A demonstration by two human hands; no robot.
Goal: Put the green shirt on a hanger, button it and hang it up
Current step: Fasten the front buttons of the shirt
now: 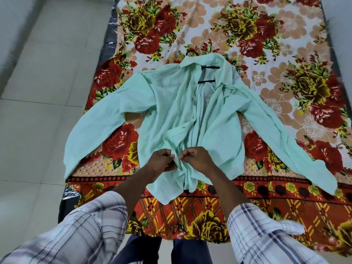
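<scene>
Left hand (162, 161): curled tight, fingertips pinching the front edge of the green shirt (171, 103) low on its placket; it meets the other hand over the same fold of cloth
Right hand (196, 159): also curled, thumb and forefinger nipping the opposite front edge; knuckles up; the two hands nearly touch, with a small bit of pale fabric between them
Button: too small to make out between the fingers; whether it is through its hole I cannot tell
Sleeves of the person (80, 231): checked white and grey, pushed up on both forearms; dark trousers show between them at the bottom edge
Green shirt: lies front-up on the bed, collar away from the person, hem toward them; both sleeves spread out to the sides; the front is open above the hands, the cloth wrinkled
Hanger (207, 80): black, inside the shirt; two bars show in the open neck, and the hook pokes out just beyond the collar
Bedspread (238, 31): floral, red and yellow roses on cream, with a checked orange border at the near edge
Floor (38, 92): pale tiles to the left of the bed
</scene>
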